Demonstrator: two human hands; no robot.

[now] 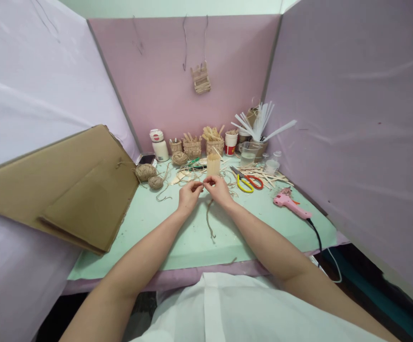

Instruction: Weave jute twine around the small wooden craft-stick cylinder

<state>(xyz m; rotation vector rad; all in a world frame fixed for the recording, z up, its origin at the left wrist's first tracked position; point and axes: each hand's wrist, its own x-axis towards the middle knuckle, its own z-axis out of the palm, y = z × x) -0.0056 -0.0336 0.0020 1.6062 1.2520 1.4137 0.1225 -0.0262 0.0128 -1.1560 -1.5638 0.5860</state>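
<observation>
My left hand (191, 194) and my right hand (216, 188) meet at the middle of the table, their fingertips pinched together. A length of brown twine (209, 219) hangs or lies just below my right hand. Whatever is between the fingertips is too small to make out. Right behind my right hand stands a small cup-like holder of pale wooden sticks (213, 164). Loose twine tangles lie behind both hands. Scissors with yellow and red handles (246, 182) rest to the right of my right hand.
Twine balls (145, 172) lie at the left beside a large cardboard sheet (85, 199). A pink glue gun (292, 205) with a black cord is at the right. Stick-filled baskets (192, 148), a white jar (159, 146) and a water cup (248, 156) line the back.
</observation>
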